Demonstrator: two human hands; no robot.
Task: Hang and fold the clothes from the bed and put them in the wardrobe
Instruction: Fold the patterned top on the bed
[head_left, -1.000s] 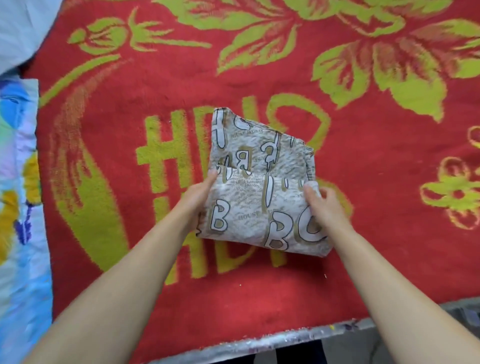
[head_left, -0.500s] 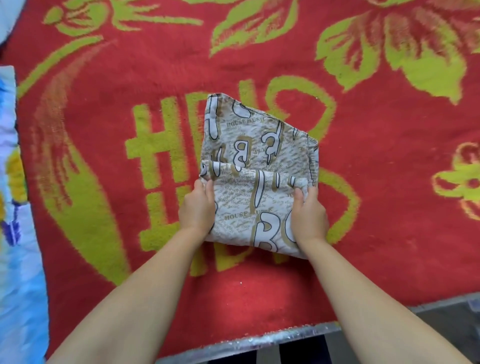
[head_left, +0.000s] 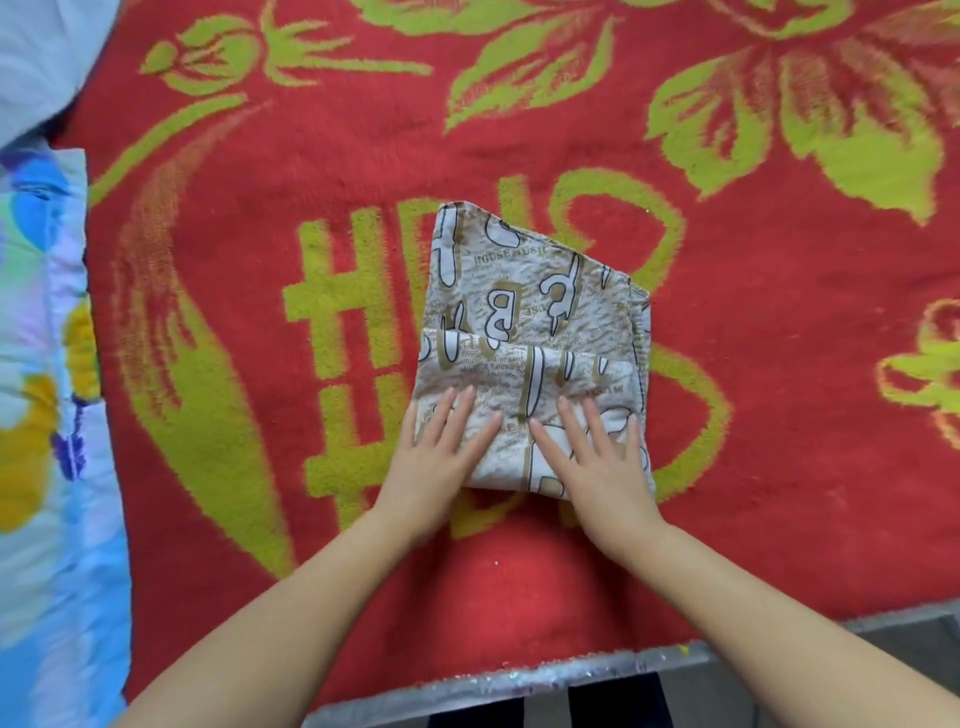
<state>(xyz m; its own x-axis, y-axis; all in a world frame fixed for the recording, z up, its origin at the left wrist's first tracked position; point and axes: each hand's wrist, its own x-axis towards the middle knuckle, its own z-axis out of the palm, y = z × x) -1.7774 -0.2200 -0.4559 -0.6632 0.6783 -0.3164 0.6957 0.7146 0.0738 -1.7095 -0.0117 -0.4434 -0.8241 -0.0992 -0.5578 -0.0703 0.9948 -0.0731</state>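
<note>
Head view: the folded printed garment (head_left: 530, 353) lies on the red blanket (head_left: 311, 156) near the bed's front edge; half a second ago both hands pinched its near flap, now the left hand (head_left: 436, 457) and right hand (head_left: 597, 462) press flat, fingers straight, holding nothing; the fold looks finished, ready for the wardrobe.

Bedroom: bed (head_left: 519, 675), red blanket (head_left: 311, 156)
</note>
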